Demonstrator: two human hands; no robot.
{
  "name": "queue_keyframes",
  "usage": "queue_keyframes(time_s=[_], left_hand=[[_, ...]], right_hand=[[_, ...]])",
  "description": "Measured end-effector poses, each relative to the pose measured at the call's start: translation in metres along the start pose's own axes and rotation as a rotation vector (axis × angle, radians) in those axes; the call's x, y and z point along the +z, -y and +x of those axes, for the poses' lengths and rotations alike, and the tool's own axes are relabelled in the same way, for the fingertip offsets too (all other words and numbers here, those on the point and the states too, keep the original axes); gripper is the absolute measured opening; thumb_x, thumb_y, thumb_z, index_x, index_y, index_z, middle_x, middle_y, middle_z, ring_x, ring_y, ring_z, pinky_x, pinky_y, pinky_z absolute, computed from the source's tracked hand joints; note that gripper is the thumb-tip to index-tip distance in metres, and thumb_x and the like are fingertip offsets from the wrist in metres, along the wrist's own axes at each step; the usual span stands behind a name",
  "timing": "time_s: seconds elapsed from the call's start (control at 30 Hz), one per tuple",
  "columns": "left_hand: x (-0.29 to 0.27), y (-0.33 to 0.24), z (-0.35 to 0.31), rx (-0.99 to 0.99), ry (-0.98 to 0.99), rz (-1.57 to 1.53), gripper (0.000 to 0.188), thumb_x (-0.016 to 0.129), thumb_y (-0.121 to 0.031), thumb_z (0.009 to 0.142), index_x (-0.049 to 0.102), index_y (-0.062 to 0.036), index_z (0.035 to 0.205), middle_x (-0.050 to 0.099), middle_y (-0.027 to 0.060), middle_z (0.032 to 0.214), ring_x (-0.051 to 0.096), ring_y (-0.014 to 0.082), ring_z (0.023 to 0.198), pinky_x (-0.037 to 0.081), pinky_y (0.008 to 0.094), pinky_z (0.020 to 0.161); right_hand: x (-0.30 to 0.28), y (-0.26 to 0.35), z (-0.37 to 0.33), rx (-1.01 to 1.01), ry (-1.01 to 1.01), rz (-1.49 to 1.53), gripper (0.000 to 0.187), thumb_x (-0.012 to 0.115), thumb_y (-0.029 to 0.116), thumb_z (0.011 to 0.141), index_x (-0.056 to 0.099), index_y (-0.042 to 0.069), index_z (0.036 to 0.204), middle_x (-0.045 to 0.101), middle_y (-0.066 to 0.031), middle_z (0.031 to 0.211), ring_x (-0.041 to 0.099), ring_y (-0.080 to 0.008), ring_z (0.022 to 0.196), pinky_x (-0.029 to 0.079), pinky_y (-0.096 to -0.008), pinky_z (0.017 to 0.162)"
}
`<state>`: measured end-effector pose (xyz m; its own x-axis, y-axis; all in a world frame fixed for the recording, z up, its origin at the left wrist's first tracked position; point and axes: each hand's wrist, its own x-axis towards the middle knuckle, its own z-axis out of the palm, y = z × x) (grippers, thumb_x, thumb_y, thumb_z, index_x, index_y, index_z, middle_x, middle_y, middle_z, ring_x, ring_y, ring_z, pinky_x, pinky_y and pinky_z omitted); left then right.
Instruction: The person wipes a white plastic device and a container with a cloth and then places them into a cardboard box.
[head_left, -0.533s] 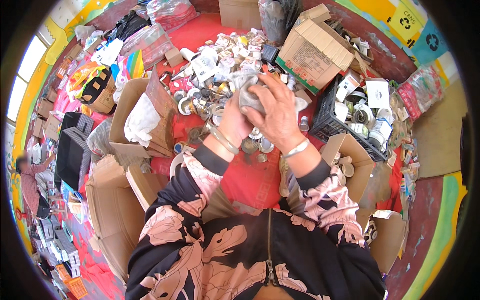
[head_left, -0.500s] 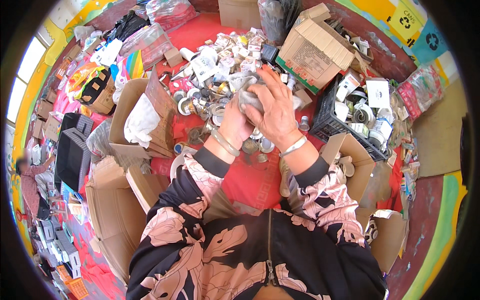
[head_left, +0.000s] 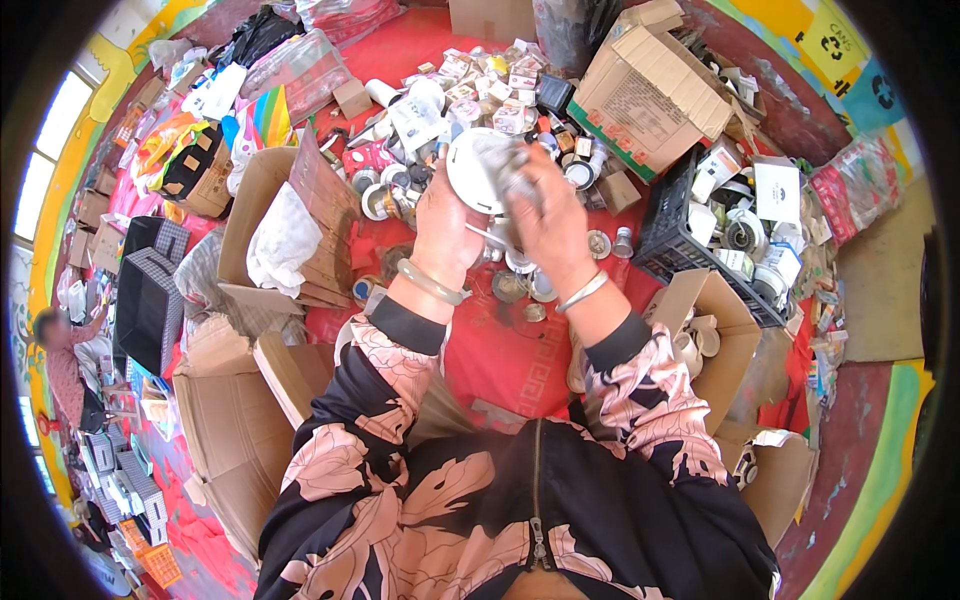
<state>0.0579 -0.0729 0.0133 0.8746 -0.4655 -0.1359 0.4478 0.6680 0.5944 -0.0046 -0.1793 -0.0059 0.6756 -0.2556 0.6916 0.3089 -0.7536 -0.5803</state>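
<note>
A round white light fitting (head_left: 470, 172) with a flat face is held up over the pile of lamps, my left hand (head_left: 445, 215) gripping its lower left edge. A thin white strip, perhaps a cable, juts out below it. My right hand (head_left: 550, 215) is curled at the fitting's right side around a grey cloth (head_left: 508, 178), which lies against the face. Motion blurs the right fingertips and the cloth. Behind my hands lies a heap of small boxes and lamps (head_left: 500, 95). Round metal and glass lamp parts (head_left: 510, 287) rest just under my wrists.
A black crate (head_left: 665, 235) full of lamps stands at the right, near a large carton (head_left: 655, 90). Open cardboard boxes flank me: one with white cloth (head_left: 283, 245), another with pale cup-shaped pieces (head_left: 715, 320). Far left, a person (head_left: 65, 365) sits by black baskets (head_left: 150, 300).
Both hands have parted slightly and turned, bringing the white round face into view. The grey cloth has shifted to its right side with my right hand. My view has tilted a little.
</note>
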Motion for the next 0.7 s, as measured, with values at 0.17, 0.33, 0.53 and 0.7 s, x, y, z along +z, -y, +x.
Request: queue_keyframes(time_s=[0.17, 0.33, 0.53, 0.7], left_hand=[[-0.006, 0.013, 0.0, -0.064, 0.026, 0.141, 0.033, 0.035, -0.028, 0.096, 0.05, -0.0034, 0.11, 0.058, 0.0068, 0.096, 0.058, 0.0156, 0.086, 0.048, 0.0299, 0.074], [-0.007, 0.025, -0.002, -0.125, 0.147, 0.132, 0.033, 0.033, -0.027, 0.097, 0.048, -0.0016, 0.113, 0.056, 0.0072, 0.1, 0.057, 0.0151, 0.09, 0.048, 0.0293, 0.077], [-0.003, 0.008, 0.008, -0.044, 0.063, 0.013, 0.034, 0.033, -0.026, 0.096, 0.049, -0.0006, 0.112, 0.059, 0.0104, 0.104, 0.058, 0.0214, 0.094, 0.046, 0.0362, 0.083], [-0.006, 0.018, -0.001, -0.043, 0.039, 0.27, 0.035, 0.032, -0.029, 0.097, 0.05, -0.0022, 0.11, 0.058, 0.0082, 0.099, 0.057, 0.0157, 0.089, 0.047, 0.029, 0.077]], right_hand=[[-0.007, 0.015, 0.01, -0.182, 0.111, 0.018, 0.019, 0.057, 0.009, 0.079, 0.051, 0.003, 0.097, 0.052, -0.0188, 0.119, 0.044, -0.0387, 0.116, 0.038, -0.0425, 0.095], [-0.013, 0.001, 0.019, 0.222, -0.017, 0.03, 0.02, 0.055, 0.011, 0.082, 0.052, 0.002, 0.099, 0.053, -0.0195, 0.117, 0.053, -0.0387, 0.102, 0.044, -0.0394, 0.084], [-0.008, 0.002, 0.001, 0.056, 0.086, 0.034, 0.021, 0.056, 0.008, 0.078, 0.052, 0.004, 0.098, 0.053, -0.0189, 0.117, 0.051, -0.038, 0.107, 0.043, -0.0399, 0.088], [-0.008, 0.019, 0.005, -0.039, 0.082, 0.073, 0.019, 0.057, 0.009, 0.079, 0.051, 0.003, 0.097, 0.051, -0.0198, 0.12, 0.047, -0.0383, 0.113, 0.04, -0.04, 0.093]])
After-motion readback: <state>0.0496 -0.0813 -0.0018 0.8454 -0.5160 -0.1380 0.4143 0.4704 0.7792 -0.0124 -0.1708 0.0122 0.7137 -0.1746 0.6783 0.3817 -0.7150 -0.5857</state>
